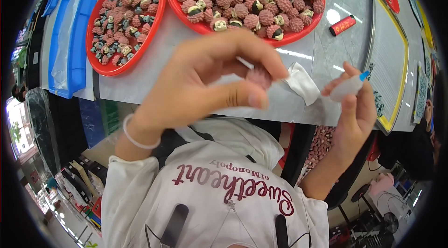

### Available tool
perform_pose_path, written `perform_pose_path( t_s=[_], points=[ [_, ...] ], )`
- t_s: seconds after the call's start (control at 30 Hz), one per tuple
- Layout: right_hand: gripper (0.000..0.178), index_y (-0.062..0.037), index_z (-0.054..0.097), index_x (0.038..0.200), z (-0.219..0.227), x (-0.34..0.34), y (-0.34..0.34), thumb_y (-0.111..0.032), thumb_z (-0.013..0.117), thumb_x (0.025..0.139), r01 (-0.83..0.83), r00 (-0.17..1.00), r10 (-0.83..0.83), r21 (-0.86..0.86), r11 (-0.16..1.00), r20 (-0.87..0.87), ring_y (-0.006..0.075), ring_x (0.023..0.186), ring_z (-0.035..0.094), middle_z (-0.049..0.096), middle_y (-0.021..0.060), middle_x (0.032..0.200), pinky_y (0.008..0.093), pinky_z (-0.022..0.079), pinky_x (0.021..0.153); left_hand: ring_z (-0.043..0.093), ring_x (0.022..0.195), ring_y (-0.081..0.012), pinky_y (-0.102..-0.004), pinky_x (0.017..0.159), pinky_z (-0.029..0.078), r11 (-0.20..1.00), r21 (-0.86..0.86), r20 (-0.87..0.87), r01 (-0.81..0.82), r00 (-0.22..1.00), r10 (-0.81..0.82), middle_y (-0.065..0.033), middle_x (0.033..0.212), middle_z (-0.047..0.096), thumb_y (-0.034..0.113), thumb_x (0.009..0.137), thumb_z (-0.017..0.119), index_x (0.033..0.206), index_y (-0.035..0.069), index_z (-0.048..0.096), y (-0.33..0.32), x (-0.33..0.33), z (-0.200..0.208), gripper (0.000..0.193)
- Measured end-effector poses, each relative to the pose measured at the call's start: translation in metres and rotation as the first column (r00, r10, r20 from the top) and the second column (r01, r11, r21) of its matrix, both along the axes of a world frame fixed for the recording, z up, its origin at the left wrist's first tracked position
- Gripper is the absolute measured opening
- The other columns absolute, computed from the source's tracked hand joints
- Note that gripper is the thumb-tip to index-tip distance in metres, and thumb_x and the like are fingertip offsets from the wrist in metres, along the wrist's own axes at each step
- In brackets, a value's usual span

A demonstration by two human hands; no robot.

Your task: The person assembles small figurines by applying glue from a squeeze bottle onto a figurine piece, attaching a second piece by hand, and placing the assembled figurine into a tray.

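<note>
My left hand [200, 78], with a pale band at its wrist, is raised over the near edge of the table. Between its thumb and fingertips is a small pink knobbly piece [259, 78], slightly blurred and partly hidden by the fingers. To the right, my right hand [357, 110] grips a small translucent white squeeze bottle [346, 89] whose blue tip [364, 75] points up and to the right. The bottle and the pink piece are apart. A crumpled white tissue [303, 84] lies on the table between the two hands.
Beyond my left hand, a large red tray [298, 38] holds many pink knobbly pieces with cream and black parts. A smaller red tray [160, 19] with pink and grey-blue pieces is left of it, beside blue trays [74, 38]. Rightward are a red cylinder [343, 25] and a yellow-edged tray [389, 38].
</note>
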State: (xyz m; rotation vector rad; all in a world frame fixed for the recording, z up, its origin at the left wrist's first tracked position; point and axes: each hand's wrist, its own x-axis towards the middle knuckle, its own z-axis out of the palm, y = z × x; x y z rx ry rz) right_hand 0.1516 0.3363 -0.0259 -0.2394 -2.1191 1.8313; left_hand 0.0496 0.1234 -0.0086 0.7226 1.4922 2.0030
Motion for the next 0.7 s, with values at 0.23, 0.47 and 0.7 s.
perform_pose_path(
  t_s=[0.23,0.47,0.7],
  points=[
    [0.053,0.0030,0.047,0.095,0.027,0.029,0.015,-0.035,0.069,0.064,0.103,0.994,-0.097,0.132,0.986,-0.049,0.0164,0.075,0.050,0.053,0.0129,0.082,0.0250,0.039,0.069,0.050,0.075,-0.0118,-0.0241,0.073,0.041,0.968,0.148,0.237,0.203,0.943,-0.234,-0.0051,0.085,0.053,0.010,0.072,0.062,0.089,0.001,0.057,0.013,0.031,-0.027,0.020],
    [0.048,0.0055,0.046,0.094,0.031,0.027,0.006,-0.036,0.059,0.072,0.059,0.991,-0.054,0.036,0.998,-0.119,0.0229,0.080,0.049,0.050,0.0194,0.085,0.0273,0.039,0.070,0.053,0.078,-0.0151,-0.0210,0.066,0.044,0.994,0.094,0.383,0.046,0.920,-0.079,-0.0146,0.097,0.051,0.030,0.077,0.055,0.099,0.001,0.048,0.018,0.040,-0.030,0.037],
    [0.043,0.0095,0.045,0.097,0.033,0.026,0.000,-0.030,0.044,0.082,-0.037,0.996,0.046,0.101,0.994,-0.081,0.0249,0.084,0.048,0.047,0.0204,0.086,0.0290,0.040,0.070,0.054,0.080,-0.0147,-0.0213,0.067,0.044,0.985,0.172,0.481,-0.030,0.875,-0.058,-0.0144,0.098,0.050,0.026,0.079,0.054,0.100,0.004,0.046,0.022,0.049,-0.035,0.031]
  ],
)
